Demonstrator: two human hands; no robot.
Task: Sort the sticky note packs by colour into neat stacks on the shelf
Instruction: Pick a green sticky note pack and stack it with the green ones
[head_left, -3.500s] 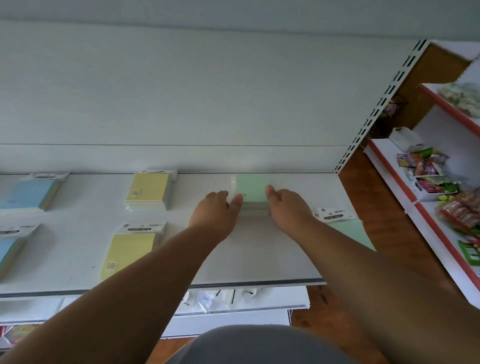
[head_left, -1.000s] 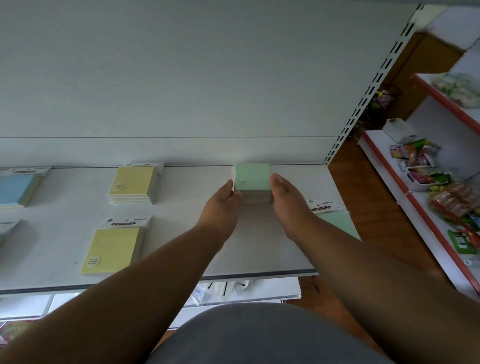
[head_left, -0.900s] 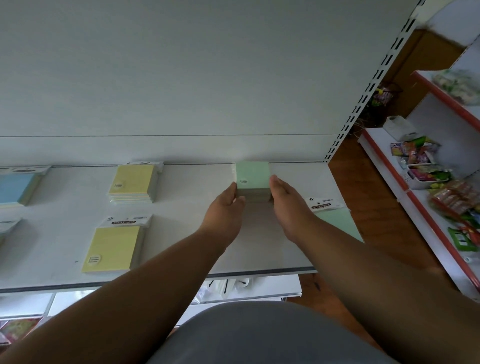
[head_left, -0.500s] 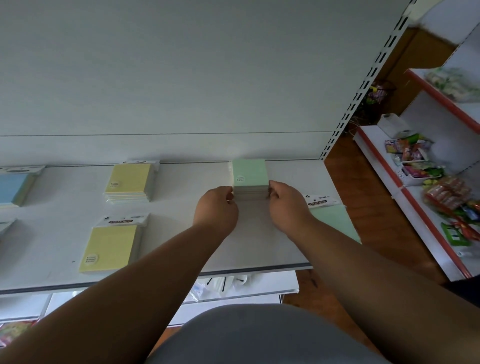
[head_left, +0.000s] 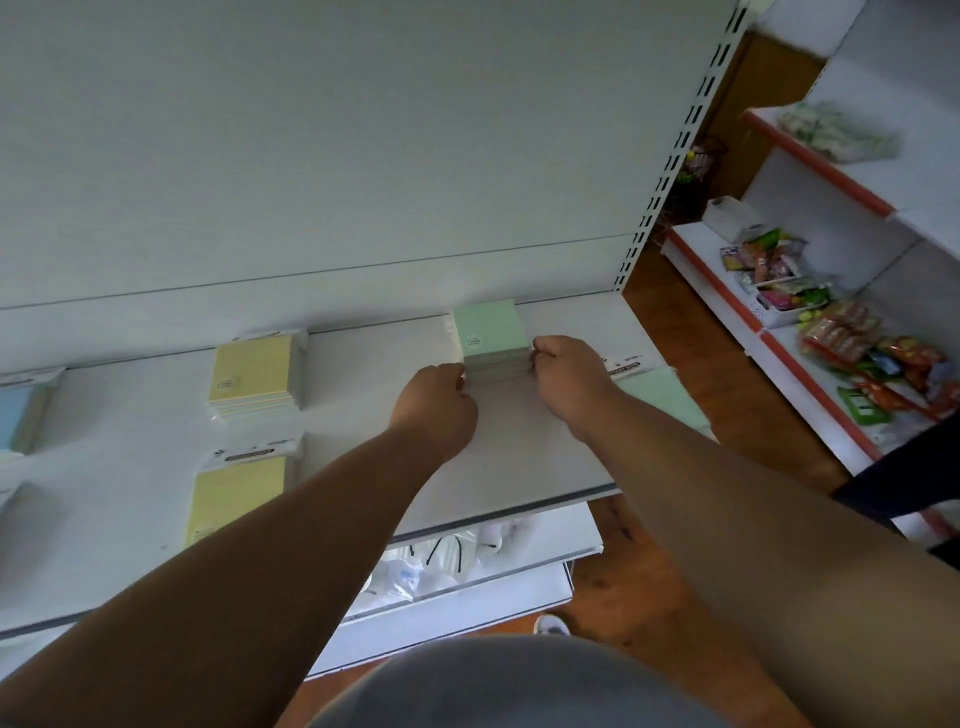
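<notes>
green stack (head_left: 491, 340) at back of shelf (head_left: 524, 447) | left hand (head_left: 435, 410) and right hand (head_left: 566, 374) curled, pinching its two sides | I judge packs light, slick-wrapped, prone to sliding | hold low, both edges

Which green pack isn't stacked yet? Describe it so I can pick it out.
Follow the white shelf to its right end. The loose green pack lies flat there, beside the right hand. Unlike the green stack at the back wall, it is single, near the front, with a white header card.
</notes>
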